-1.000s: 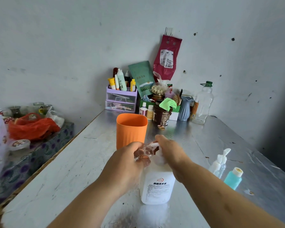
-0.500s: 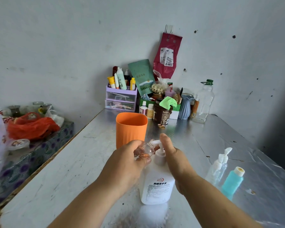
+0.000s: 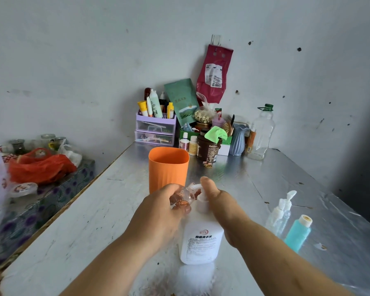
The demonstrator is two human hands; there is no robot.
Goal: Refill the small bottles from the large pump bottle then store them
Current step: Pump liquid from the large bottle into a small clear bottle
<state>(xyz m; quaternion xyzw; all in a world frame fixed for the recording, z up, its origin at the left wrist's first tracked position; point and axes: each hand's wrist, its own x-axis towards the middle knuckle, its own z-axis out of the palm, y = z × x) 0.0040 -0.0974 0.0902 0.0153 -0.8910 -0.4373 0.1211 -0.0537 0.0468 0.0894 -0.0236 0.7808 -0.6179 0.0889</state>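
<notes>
Metal tabletop lies under everything. The large pump bottle, white with a printed label, stands upright on it right in front of me, and I place the rest from that bottle. My left hand comes in at its left shoulder, fingers curled round a small clear bottle with an orange flower print, gripping it. I hold that small bottle up beside the pump bottle's neck, its top at the white spout; whether the two touch I cannot tell. My right hand sits at the right of the neck, one digit laid straight along the top of the pump. My other fingers are hidden behind the hand, so I cannot tell whether they are curled or spread.

Behind the pump bottle, just beyond my left hand, stands an orange cup, upright and open-topped. Well apart to the pump bottle's right stand a clear pump-top bottle and, just beside it, a teal bottle with a pale cap. Far behind the pump bottle, against the wall, are a purple drawer box holding tubes and a tall clear bottle with a green cap. Well off to the pump bottle's left lies a red plastic bag.
</notes>
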